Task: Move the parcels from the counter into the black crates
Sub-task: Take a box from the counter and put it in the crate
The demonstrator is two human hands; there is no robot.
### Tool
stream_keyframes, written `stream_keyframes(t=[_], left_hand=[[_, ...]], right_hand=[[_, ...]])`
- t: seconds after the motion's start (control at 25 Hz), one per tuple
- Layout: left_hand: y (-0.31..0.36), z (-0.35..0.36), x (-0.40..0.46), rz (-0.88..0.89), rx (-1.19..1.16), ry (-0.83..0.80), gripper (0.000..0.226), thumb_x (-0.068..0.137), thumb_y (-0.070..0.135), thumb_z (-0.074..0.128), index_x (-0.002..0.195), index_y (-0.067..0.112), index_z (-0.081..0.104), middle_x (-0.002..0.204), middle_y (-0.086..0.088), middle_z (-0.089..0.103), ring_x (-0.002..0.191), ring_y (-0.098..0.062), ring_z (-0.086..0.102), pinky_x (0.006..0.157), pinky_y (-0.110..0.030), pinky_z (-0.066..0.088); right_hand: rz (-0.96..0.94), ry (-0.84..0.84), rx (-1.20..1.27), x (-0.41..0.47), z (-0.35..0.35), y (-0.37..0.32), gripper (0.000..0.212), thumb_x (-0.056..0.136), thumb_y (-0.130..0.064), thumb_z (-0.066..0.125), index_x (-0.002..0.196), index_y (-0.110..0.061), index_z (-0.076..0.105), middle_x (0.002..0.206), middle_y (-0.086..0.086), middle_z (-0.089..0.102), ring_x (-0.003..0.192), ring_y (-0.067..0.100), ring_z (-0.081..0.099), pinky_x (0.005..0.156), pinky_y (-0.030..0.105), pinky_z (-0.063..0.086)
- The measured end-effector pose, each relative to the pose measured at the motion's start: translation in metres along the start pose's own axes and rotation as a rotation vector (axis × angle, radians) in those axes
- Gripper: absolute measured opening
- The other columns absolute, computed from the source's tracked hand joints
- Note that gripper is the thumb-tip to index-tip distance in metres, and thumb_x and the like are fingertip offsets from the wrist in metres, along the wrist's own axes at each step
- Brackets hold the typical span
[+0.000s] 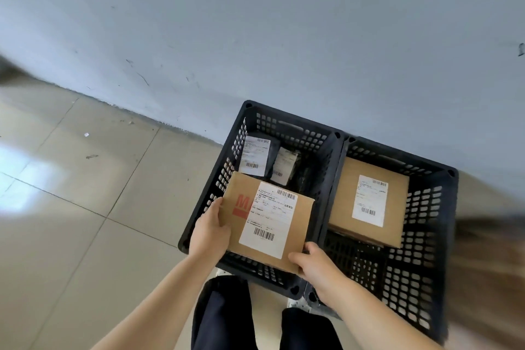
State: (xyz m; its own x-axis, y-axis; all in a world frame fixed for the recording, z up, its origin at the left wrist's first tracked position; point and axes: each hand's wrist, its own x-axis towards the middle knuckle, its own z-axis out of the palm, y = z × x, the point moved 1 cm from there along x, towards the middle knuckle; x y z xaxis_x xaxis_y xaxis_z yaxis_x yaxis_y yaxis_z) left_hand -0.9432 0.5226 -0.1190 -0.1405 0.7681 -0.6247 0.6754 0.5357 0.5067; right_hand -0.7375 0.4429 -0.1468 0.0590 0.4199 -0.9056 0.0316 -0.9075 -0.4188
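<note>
Cardboard parcel (267, 219) over left crate (326, 150)

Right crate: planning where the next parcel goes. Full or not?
Not full: the right crate holds one cardboard box; bare bottom shows.

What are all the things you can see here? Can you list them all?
Black crates: 2, black, side by side on the floor by the wall; left crate, right crate.
Held box: 1, brown with white label, above the left crate.
Dark parcels: 2, black with white labels, inside the left crate.
Brown box: 1, brown with white label, inside the right crate.
Floor: pale tiles.
Wall: grey.
Legs: 2, dark trousers.
Left hand, right hand: each gripping the held box.
</note>
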Motion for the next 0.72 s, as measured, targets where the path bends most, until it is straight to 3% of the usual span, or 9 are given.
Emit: stream_keyframes(t=[0.12, 0.2, 0.4, 0.64, 0.72], left_hand=[[-0.016, 0.004, 0.045, 0.06, 0.283, -0.11, 0.07, 0.086, 0.012, 0.051, 0.149, 0.019, 0.02, 0.137, -0.002, 0.046, 0.117, -0.022, 0.048, 0.088, -0.038, 0.05], [-0.028, 0.009, 0.07, 0.074, 0.428, -0.181, 0.075, 0.086, 0.015, 0.054, 0.149, 0.015, 0.014, 0.135, -0.006, 0.044, 0.118, -0.024, 0.048, 0.094, -0.039, 0.047], [-0.052, 0.03, 0.117, 0.153, 0.654, -0.277, 0.083, 0.089, 0.008, 0.052, 0.152, 0.016, -0.001, 0.132, -0.01, 0.043, 0.114, -0.026, 0.053, 0.09, -0.035, 0.047], [-0.082, 0.062, 0.153, 0.18, 0.825, -0.311, 0.089, 0.086, -0.004, 0.051, 0.15, 0.02, -0.006, 0.124, -0.012, 0.041, 0.097, -0.024, 0.06, 0.078, -0.034, 0.054], [-0.091, 0.068, 0.163, 0.161, 0.878, -0.333, 0.094, 0.086, -0.006, 0.051, 0.15, 0.02, -0.013, 0.133, -0.015, 0.037, 0.096, -0.024, 0.061, 0.081, -0.038, 0.056]], right_hand=[[0.068, 0.047, 0.013, 0.029, 0.032, 0.003, 0.038, 0.092, -0.021, 0.059, 0.128, -0.017, 0.045, 0.112, -0.005, 0.059, 0.106, 0.017, 0.057, 0.094, 0.034, 0.046], [0.115, 0.078, 0.021, 0.045, 0.048, 0.005, 0.035, 0.093, -0.022, 0.057, 0.125, -0.018, 0.042, 0.111, -0.003, 0.056, 0.11, 0.022, 0.056, 0.092, 0.036, 0.046], [0.137, 0.124, 0.074, 0.087, 0.069, 0.015, 0.045, 0.091, -0.02, 0.061, 0.131, -0.015, 0.04, 0.116, -0.001, 0.054, 0.11, 0.019, 0.051, 0.093, 0.03, 0.039], [0.169, 0.133, 0.147, 0.139, 0.079, 0.034, 0.034, 0.09, -0.024, 0.062, 0.116, -0.023, 0.039, 0.11, -0.004, 0.058, 0.108, 0.017, 0.055, 0.091, 0.03, 0.041], [0.172, 0.15, 0.135, 0.156, 0.082, 0.04, 0.033, 0.09, -0.023, 0.061, 0.116, -0.022, 0.041, 0.105, -0.006, 0.06, 0.105, 0.017, 0.056, 0.089, 0.03, 0.042]])
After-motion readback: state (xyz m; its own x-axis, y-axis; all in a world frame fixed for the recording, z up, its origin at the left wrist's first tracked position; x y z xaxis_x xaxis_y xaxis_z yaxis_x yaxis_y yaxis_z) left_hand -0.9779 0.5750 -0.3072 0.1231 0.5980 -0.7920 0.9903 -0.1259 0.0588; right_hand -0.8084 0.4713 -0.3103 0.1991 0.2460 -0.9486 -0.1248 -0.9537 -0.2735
